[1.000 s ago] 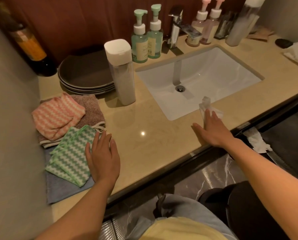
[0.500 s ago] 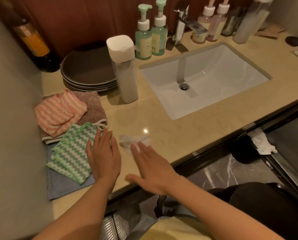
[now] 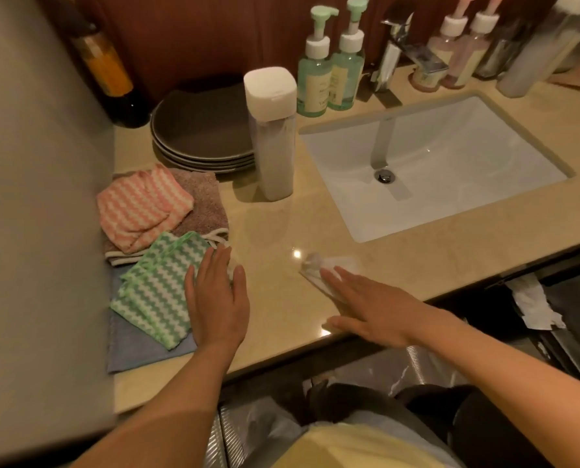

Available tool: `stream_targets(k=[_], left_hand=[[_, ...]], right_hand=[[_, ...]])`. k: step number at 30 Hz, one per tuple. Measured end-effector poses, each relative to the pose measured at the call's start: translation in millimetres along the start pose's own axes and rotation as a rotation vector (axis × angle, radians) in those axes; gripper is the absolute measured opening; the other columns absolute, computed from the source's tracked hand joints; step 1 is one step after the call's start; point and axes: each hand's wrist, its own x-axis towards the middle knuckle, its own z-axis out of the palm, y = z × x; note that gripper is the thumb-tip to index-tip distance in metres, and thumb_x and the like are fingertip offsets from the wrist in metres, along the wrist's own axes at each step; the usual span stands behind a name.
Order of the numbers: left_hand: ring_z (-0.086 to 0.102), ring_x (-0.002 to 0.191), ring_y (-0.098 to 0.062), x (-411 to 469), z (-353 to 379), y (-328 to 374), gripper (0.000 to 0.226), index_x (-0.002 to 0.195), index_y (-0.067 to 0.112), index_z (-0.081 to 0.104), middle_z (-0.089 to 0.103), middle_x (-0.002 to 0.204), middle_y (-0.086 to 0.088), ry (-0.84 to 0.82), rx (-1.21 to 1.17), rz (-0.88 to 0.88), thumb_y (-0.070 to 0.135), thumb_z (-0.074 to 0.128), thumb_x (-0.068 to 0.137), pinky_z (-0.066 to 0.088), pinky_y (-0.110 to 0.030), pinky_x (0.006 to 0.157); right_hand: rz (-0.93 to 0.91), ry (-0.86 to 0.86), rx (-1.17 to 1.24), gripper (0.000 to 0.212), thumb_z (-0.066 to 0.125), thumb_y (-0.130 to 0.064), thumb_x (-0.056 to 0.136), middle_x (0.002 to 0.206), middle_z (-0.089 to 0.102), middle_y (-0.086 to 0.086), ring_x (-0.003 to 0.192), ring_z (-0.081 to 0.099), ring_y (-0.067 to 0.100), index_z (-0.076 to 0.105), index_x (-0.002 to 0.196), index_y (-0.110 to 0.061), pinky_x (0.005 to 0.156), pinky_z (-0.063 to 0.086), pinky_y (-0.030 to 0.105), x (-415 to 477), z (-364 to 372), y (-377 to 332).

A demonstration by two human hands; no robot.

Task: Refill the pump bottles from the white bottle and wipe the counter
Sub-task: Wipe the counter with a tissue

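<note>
While the right hand (image 3: 373, 309) lies flat near the counter's (image 3: 315, 228) front edge, its straight, slightly spread fingers press a crumpled white tissue (image 3: 329, 265) onto the stone, just in front of the sink's (image 3: 457, 197) near-left corner. The left hand (image 3: 219, 298) also lies flat, fingers straight and close together, with the palm on the counter and the fingertips over the edge of a green zigzag cloth (image 3: 156, 282). That cloth sits on a blue cloth (image 3: 136, 346) at the front-left corner. Behind them a pink striped cloth (image 3: 140, 211) lies on a brown towel (image 3: 204, 204). The white bottle (image 3: 273, 136) stands upright, cap closed, between a stack of dark plates (image 3: 197, 130) and the sink's left rim. Two green pump bottles (image 3: 315, 76) stand side by side at the back edge, left of the tap (image 3: 406, 45); two pink pump bottles (image 3: 447, 52) stand to its right. Each green bottle carries a pale label (its print is too blurred to read).
</note>
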Motion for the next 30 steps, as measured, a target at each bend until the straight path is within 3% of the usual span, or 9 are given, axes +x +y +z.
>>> stream_targets(k=[6,12,16,22,26,30], left_hand=[[0.028,0.139,-0.013,-2,-3,4,0.065,0.140,0.011,0.042,0.043,0.146,-0.004,0.015,-0.053,-0.026,0.048,0.018,0.093,0.005,-0.027,0.118],[0.029,0.138,-0.012,-2,-3,4,0.064,0.140,0.011,0.043,0.044,0.145,-0.004,0.028,-0.069,-0.044,0.047,0.018,0.094,0.006,-0.024,0.117],[0.029,0.138,-0.012,-3,-5,5,0.063,0.140,0.013,0.043,0.043,0.146,-0.003,0.034,-0.096,-0.047,0.048,0.020,0.093,0.006,-0.023,0.117],[0.029,0.137,-0.012,-2,-4,3,0.064,0.141,0.012,0.043,0.044,0.146,-0.003,0.033,-0.088,-0.035,0.049,0.020,0.093,0.001,-0.017,0.115],[0.029,0.136,-0.012,-3,-3,2,0.064,0.140,0.012,0.044,0.045,0.145,-0.004,0.038,-0.084,-0.019,0.049,0.021,0.093,0.002,-0.018,0.115],[0.031,0.137,-0.013,-2,-2,1,0.063,0.139,0.011,0.045,0.046,0.144,-0.004,0.037,-0.070,-0.008,0.049,0.022,0.094,0.007,-0.026,0.117]], right_hand=[[0.072,0.168,0.026,0.080,0.026,-0.062,0.093,0.158,-0.012,0.002,0.145,-0.003,0.019,-0.015,0.149,-0.022,0.115,0.018,0.042,82,-17,-17],[-0.145,0.176,-0.019,0.071,0.024,-0.049,0.098,0.159,-0.005,0.006,0.145,-0.010,0.018,-0.008,0.150,-0.012,0.118,0.004,0.034,111,0,-73],[-0.304,0.201,0.044,0.067,0.032,-0.039,0.099,0.158,0.005,0.006,0.145,-0.002,0.017,-0.003,0.151,-0.015,0.118,0.007,0.033,86,20,-80],[-0.393,0.065,0.047,0.057,0.035,-0.036,0.101,0.158,0.011,-0.001,0.143,0.016,0.015,0.009,0.151,-0.028,0.112,0.018,0.025,20,32,-59],[-0.340,0.031,0.024,0.052,0.032,-0.039,0.100,0.156,0.014,-0.011,0.138,0.029,0.010,0.012,0.149,-0.038,0.109,0.030,0.027,4,21,-31],[-0.221,0.082,-0.024,0.056,0.033,-0.043,0.100,0.156,0.016,-0.009,0.132,0.040,0.015,0.009,0.150,-0.035,0.104,0.037,0.031,23,-5,-8]])
